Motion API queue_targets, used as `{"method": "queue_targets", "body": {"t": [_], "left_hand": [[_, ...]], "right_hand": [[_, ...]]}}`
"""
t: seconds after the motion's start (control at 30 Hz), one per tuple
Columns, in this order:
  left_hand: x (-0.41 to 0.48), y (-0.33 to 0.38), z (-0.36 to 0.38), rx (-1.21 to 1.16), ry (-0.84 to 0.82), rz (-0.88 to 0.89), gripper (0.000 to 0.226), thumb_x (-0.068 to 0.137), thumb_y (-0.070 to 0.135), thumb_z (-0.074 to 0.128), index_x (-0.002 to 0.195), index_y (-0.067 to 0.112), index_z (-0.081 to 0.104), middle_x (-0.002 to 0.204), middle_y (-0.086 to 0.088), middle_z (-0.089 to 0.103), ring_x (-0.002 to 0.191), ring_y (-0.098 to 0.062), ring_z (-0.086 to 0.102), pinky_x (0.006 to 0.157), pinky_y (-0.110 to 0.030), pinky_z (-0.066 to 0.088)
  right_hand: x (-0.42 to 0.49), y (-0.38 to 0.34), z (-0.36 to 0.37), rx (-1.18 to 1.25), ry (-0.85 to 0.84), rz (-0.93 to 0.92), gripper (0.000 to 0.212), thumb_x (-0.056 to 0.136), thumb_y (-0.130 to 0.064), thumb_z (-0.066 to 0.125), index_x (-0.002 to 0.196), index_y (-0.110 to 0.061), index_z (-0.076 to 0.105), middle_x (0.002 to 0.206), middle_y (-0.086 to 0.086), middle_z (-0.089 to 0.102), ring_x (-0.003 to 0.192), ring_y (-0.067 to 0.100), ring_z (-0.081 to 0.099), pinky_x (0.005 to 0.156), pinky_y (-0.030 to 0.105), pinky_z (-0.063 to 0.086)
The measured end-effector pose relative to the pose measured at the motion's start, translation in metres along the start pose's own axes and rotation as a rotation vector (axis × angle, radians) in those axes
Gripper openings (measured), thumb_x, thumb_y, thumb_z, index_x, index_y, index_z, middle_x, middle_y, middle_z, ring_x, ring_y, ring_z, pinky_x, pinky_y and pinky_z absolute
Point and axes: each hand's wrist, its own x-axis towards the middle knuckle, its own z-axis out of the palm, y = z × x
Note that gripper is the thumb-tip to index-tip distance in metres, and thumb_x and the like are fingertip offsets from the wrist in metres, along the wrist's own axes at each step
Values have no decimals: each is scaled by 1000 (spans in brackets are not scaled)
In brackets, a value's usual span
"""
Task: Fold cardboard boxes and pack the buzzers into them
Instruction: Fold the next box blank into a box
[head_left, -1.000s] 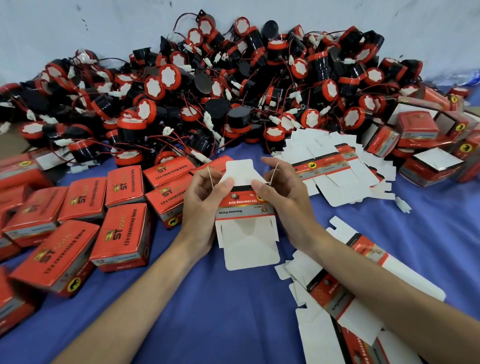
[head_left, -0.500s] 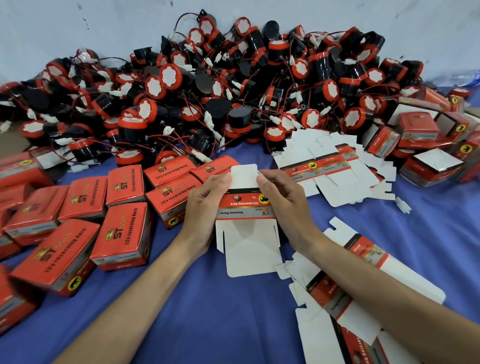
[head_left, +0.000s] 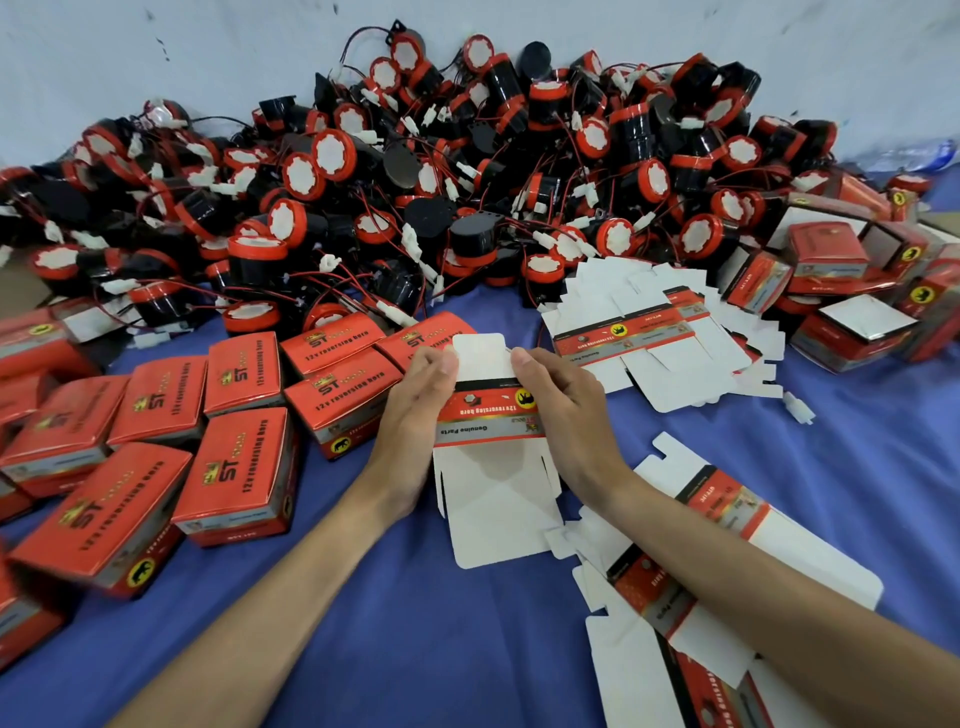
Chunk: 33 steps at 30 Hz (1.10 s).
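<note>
I see the left hand (head_left: 415, 410) and the right hand (head_left: 566, 415) both grasping one unfolded box (head_left: 491, 421) at the centre of the blue cloth (head_left: 415, 634). Each hand holds one side edge of the red printed band, with the thumbs lying near the base of the far white flap. The near white flaps hang down toward the cloth; I cannot tell whether they touch it.

The heap of buzzers (head_left: 467, 182), black and red with thin wires and white plugs, lies along the far edge against the pale wall (head_left: 208, 52). It stands apart from the held box.

Closed red boxes (head_left: 239, 467) lie in loose rows on the left, the nearest ones just beside the left hand. A fanned stack of flat box blanks (head_left: 644, 322) lies far right of the hands. More flat blanks (head_left: 675, 587) lie near right, partly under the right forearm. Several open boxes (head_left: 857, 332) are piled at the far right edge.
</note>
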Motion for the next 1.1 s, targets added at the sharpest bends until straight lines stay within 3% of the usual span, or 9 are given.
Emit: {"method": "queue_targets", "body": {"t": [0.17,0.27,0.37,0.5,0.63,0.77,0.93,1.03,1.1], "left_hand": [[-1,-3,-3,90,-57,74,26,87,20,60,108,6,64,99,-18,67,89,-25,65,77,-33,54],[-2,-4,-4,108,-28,117,28,88,21,58,101,-3,63,86,-15,65,77,-21,64,67,-26,52],[-3,-6,-3,127,12,159,30,88,22,54,92,-6,62,79,-12,61,73,-21,61,63,-25,50],[-1,-7,-3,161,64,208,20,88,20,55,70,13,60,72,-5,53,68,-18,52,64,-33,44],[2,-9,-6,133,85,195,15,85,21,58,75,11,57,68,1,60,65,-16,56,61,-29,46],[3,-8,-7,174,132,228,16,85,22,59,73,11,55,66,4,60,64,-14,57,60,-29,48],[2,4,-8,516,196,659,21,90,22,57,73,12,49,69,10,49,63,0,47,62,-14,36],[2,12,-6,610,166,930,15,90,14,56,77,12,49,75,6,45,72,5,45,68,-10,35],[2,13,-5,626,164,1003,21,92,17,55,75,5,49,81,1,45,84,5,46,74,-13,37]], "right_hand": [[0,-3,-1,33,-28,60,37,100,-25,50,73,-2,63,71,11,65,69,14,61,64,27,49],[0,-4,-2,24,-54,53,38,99,-24,50,67,-6,59,67,5,62,68,14,60,65,31,49],[1,-5,-4,53,-127,64,38,99,-27,52,85,8,58,81,17,62,78,23,62,76,44,52],[0,-9,-7,52,-203,57,33,99,-23,50,83,5,57,81,20,61,77,20,61,72,36,51],[-1,-10,-5,30,-218,33,28,101,-19,47,78,-5,56,77,14,56,76,17,56,71,33,47],[1,-13,-3,-22,-226,32,22,101,-23,47,86,-16,61,79,-7,62,78,7,60,70,23,49],[4,-20,-3,-78,-219,14,23,98,-38,46,85,-27,61,76,-17,60,72,-1,58,67,14,44],[4,-25,-3,6,-153,-154,21,98,-29,51,100,-17,68,91,-12,66,84,3,62,73,17,46],[1,-27,-2,102,-116,-280,16,97,-21,54,102,-19,68,101,-12,66,93,7,63,77,19,47]]}}
